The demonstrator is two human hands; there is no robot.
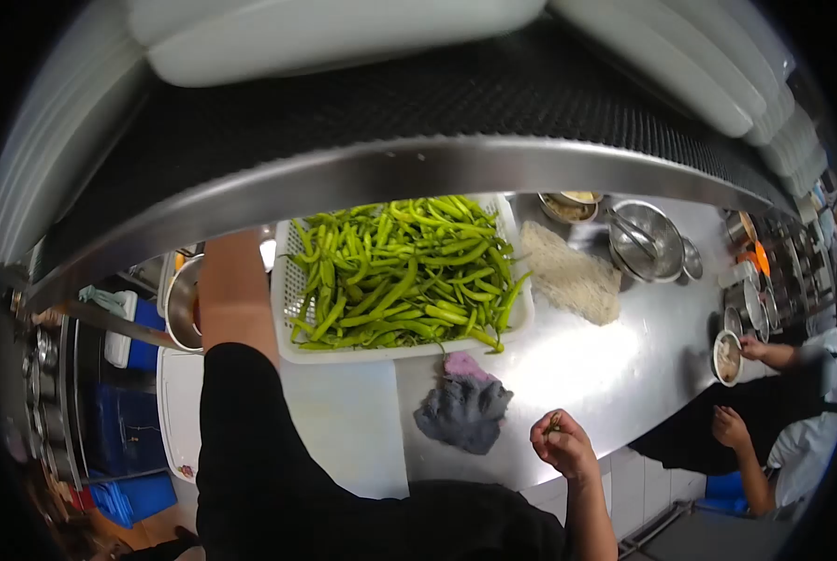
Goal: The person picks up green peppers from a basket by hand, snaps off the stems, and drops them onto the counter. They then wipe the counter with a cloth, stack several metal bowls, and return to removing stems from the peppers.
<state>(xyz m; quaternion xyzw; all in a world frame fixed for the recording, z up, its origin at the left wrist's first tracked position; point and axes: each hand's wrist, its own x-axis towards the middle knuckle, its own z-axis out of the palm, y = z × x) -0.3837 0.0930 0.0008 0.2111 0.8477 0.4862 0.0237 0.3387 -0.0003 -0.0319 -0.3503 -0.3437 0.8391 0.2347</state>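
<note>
My right hand (565,443) is closed above the front edge of the steel table, with small dark-green stems (554,425) showing between the fingers. My left forearm (239,280) reaches forward beneath the overhead shelf, and the hand itself is hidden behind the shelf edge. Beside that arm stands a white perforated basket (292,304) heaped with long green chili peppers (409,271). A crumpled grey cloth (465,414) with a pink cloth (463,366) against it lies between the basket and my right hand.
A steel shelf (437,157) spans the view overhead, bearing white dishes. On the table lie a white cutting board (339,411), a beige mesh cloth (568,274) and a steel bowl (657,229). At right, another person's hand (753,348) holds a small bowl (727,358).
</note>
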